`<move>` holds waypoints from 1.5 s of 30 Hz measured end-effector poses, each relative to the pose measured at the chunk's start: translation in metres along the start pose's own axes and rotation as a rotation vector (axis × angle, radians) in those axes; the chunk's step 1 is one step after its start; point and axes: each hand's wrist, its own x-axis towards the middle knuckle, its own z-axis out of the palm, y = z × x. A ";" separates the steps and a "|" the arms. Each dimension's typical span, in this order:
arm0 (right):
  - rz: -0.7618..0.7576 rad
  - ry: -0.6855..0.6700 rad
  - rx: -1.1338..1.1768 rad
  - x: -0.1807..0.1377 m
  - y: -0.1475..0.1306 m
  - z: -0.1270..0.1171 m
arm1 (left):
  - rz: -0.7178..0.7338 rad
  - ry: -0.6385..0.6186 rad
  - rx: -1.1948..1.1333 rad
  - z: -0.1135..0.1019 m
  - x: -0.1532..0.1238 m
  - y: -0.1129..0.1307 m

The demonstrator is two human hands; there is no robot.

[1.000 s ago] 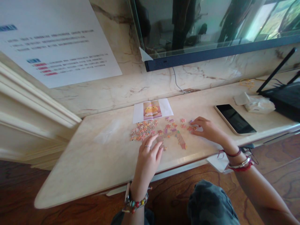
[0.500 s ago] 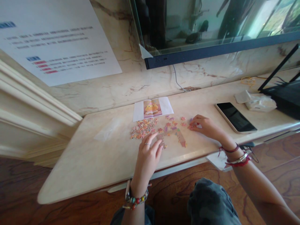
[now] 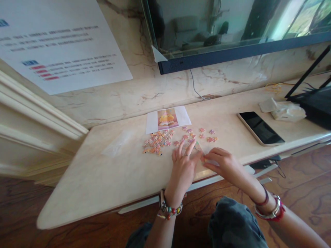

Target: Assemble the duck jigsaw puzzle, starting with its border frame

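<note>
My left hand [image 3: 184, 162] lies over the partly joined jigsaw puzzle [image 3: 198, 146], fingers stretched out and apart, hiding much of it. At the puzzle's near right corner, my right hand [image 3: 221, 161] is closed in a pinch on a small puzzle piece [image 3: 204, 159], mostly covered by the fingertips. A heap of loose puzzle pieces [image 3: 158, 140] is to the left of my hands. Several separate pieces [image 3: 202, 130] lie spread beyond them. Behind the heap rests a paper with a printed yellow figure [image 3: 167, 119].
A tablet-like device [image 3: 261, 128] lies to the right, with a white packet [image 3: 288, 112] and a black router [image 3: 315, 103] past it. A clear plastic bag [image 3: 117, 143] is on the left. Above hangs a screen [image 3: 219, 51]; the counter's front edge [image 3: 103, 211] is near my knees.
My right hand has come from the loose pieces on the right toward me, to the puzzle's near corner. My left hand has shifted right, onto the joined part.
</note>
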 end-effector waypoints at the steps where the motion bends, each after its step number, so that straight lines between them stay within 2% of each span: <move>1: -0.018 -0.005 -0.013 0.000 0.000 0.000 | -0.002 -0.011 -0.003 0.001 0.001 0.001; 4: -0.115 -0.021 -0.107 0.002 0.001 -0.005 | -0.015 -0.023 -0.006 0.002 0.000 0.002; 10: -0.416 -0.040 -0.380 0.004 0.004 -0.012 | -0.030 -0.034 -0.003 0.003 0.000 0.000; 15: -0.568 0.002 -0.469 0.008 0.017 -0.014 | -0.039 -0.047 0.009 0.003 0.002 0.000; 19: -0.617 0.048 -0.447 0.009 0.019 -0.012 | -0.048 -0.079 0.002 0.000 0.002 0.000; 25: -0.580 0.107 -0.417 0.007 0.009 -0.006 | -0.025 -0.119 -0.002 -0.004 0.005 0.002; 31: -0.637 0.120 -0.287 0.004 0.019 -0.018 | 0.000 -0.125 0.017 -0.006 0.005 0.001; 33: -0.608 0.089 -0.215 -0.002 0.029 -0.023 | 0.009 -0.137 0.017 -0.005 0.004 -0.002; 38: -0.422 0.018 0.015 -0.020 0.051 -0.022 | 0.009 -0.144 0.020 0.000 0.002 -0.007; 42: -0.244 0.018 0.158 -0.024 0.052 -0.021 | 0.010 -0.120 0.020 0.000 0.003 -0.004; 45: -0.064 0.037 0.162 -0.023 0.047 -0.022 | 0.014 -0.097 0.023 0.000 0.005 -0.001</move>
